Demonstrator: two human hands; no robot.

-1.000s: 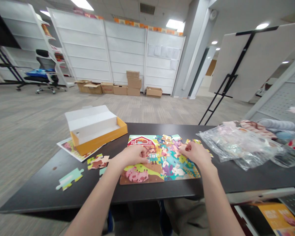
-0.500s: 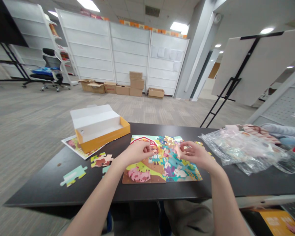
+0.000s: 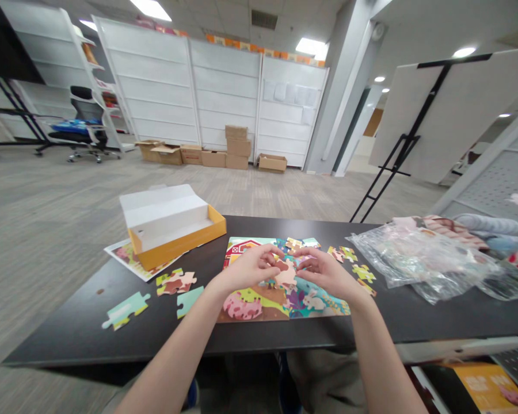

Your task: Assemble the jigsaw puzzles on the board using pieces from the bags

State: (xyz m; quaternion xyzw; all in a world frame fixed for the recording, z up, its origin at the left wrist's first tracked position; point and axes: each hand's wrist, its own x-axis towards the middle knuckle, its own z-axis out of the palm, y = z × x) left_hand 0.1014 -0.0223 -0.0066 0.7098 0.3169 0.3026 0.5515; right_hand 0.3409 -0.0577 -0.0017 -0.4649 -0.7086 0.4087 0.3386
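White ceiling panels (image 3: 151, 9) and small round downlights (image 3: 464, 52) light the room brightly and evenly, leaving soft glare on the plastic bags (image 3: 431, 259) and a faint sheen on the black desk (image 3: 77, 310). Wide-angle distortion stretches the edges, and the hands (image 3: 252, 267) look slightly soft.

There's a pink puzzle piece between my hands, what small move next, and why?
I'd probably turn the pink piece slightly and compare its edges before lowering it. It sits between the left hand and the right hand, over the joined puzzle, and hides what lies beneath, so its fit can't be judged.
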